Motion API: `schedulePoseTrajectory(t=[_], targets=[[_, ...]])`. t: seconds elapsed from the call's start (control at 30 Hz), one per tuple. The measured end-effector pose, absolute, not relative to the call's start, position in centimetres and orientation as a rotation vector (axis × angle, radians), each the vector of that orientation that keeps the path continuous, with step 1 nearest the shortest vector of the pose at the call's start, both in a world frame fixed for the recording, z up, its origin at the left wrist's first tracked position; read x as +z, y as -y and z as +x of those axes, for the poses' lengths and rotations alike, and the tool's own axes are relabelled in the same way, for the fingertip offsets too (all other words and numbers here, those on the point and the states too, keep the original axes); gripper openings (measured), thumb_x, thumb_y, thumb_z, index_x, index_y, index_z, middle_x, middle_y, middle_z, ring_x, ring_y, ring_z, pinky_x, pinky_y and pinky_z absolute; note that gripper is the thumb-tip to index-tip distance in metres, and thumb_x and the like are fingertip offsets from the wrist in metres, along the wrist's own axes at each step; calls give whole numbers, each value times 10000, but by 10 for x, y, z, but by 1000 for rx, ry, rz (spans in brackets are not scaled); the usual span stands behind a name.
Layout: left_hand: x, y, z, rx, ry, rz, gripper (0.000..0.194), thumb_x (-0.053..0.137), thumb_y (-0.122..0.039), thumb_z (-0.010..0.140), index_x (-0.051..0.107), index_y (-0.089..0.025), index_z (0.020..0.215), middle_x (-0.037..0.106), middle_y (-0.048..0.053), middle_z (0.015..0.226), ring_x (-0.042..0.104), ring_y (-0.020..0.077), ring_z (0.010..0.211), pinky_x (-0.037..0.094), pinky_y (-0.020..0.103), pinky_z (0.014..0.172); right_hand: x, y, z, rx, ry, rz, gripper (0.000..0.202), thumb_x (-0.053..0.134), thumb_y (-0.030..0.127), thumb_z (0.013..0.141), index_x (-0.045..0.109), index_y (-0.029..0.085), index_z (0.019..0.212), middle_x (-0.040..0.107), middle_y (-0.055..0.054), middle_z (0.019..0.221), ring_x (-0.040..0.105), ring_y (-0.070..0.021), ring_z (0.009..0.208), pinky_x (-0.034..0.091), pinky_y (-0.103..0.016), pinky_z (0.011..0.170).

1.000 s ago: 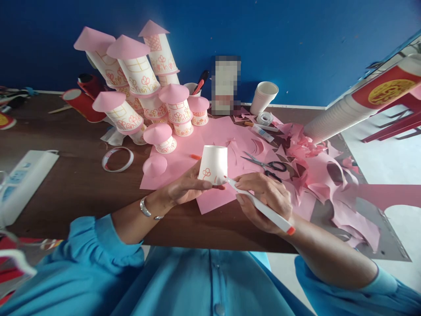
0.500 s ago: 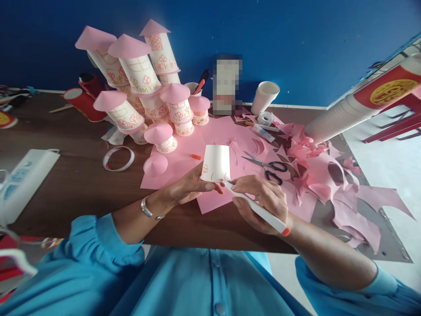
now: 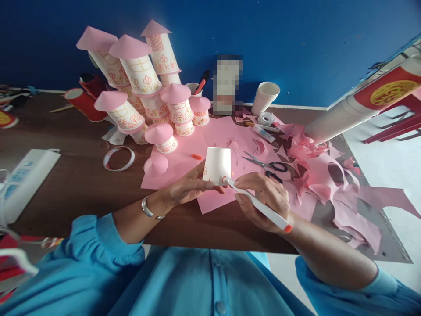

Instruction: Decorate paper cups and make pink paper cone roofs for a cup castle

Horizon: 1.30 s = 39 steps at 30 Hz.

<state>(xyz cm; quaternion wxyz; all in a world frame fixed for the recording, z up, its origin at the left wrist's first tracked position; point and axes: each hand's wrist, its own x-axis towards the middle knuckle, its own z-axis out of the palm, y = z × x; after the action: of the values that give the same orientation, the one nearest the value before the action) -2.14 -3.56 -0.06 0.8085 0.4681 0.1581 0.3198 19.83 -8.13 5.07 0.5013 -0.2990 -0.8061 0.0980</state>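
A small white paper cup, upside down, is held in my left hand by its lower rim, with a few orange-red lines drawn low on its side. My right hand grips a white marker pen with an orange end. The marker's tip touches the cup near the rim, beside a small curved red mark. An orange pen cap lies on the pink paper behind my left hand. Scissors with black handles rest open just beyond my right hand.
Paper-cup towers with pink cone roofs stand at the back left. Pink scraps cover the right side, near a long leaning stack of cups. A tape roll and a white power strip lie left. A blue wall rises behind.
The cup has shifted slightly right and down, turning a little in my left hand. The marker tip has moved a little to the right, and a curved red mark shows beside it.
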Motion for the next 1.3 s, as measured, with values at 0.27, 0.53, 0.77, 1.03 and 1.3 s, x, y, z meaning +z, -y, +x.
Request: schedulePoseTrajectory(t=[0.27,0.53,0.77,1.03,1.3], targets=[[5,36,-19,641,-386,1024,378,816,-368,810,693,-194,1122,671,102,1043,638,248,1002,550,392,874,48,82,197,276,1939,-637,284,651,64,864,646,197,1115,758,-44,828,765,-186,723,635,-280,636],[6,34,-20,633,-388,1063,385,828,-335,795,673,-202,1121,658,76,1017,628,215,929,550,348,809,56,82,199,251,1980,-701,208,648,62,873,645,185,1042,749,-39,785,733,-156,656,615,-255,605],[5,35,-20,619,-409,1074,401,833,-343,792,666,-196,1126,671,70,983,642,211,914,548,348,810,56,82,198,241,1997,-704,212,631,51,872,634,195,1028,755,-26,781,734,-145,654,610,-247,608],[7,35,-20,608,-405,1046,424,848,-314,780,651,-187,1133,674,64,969,642,202,924,549,330,817,55,82,199,245,2019,-712,201,626,48,873,632,189,1016,747,-31,784,732,-148,664,606,-251,602],[6,35,-20,617,-408,1027,443,855,-298,774,647,-188,1149,673,65,1000,632,200,947,542,322,819,54,83,199,256,2039,-742,226,627,53,879,618,213,1038,744,-17,794,727,-142,663,593,-251,596]])
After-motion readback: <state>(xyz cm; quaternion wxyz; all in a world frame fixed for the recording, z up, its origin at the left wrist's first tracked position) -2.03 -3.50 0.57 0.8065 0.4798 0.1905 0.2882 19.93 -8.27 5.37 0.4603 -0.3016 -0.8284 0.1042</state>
